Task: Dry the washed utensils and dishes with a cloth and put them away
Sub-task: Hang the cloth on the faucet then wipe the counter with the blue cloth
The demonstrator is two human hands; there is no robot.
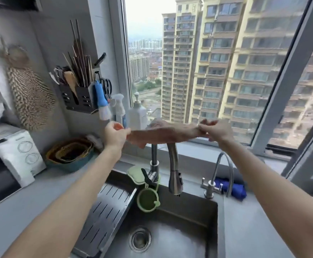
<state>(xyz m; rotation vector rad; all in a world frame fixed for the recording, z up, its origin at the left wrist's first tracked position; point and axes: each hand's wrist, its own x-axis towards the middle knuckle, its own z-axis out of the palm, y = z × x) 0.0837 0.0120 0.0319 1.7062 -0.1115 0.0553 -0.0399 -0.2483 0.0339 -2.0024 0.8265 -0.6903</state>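
A pinkish-brown cloth [163,134] is stretched flat between both hands, lying over the top of the main faucet [172,164] above the sink [170,229]. My left hand [114,135] pinches the cloth's left end. My right hand [216,130] pinches its right end near the window sill. A black wall-mounted utensil holder [79,97] holds chopsticks, a wooden spoon and scissors at the upper left. Stacked bowls [70,155] sit on the counter below it.
A white microwave [12,161] stands at the left. A slotted drain tray [105,211] lies across the sink's left side. A green strainer [148,199] hangs off the faucet. A small tap [217,175], a blue cloth [233,189] and bottles [138,112] line the sill.
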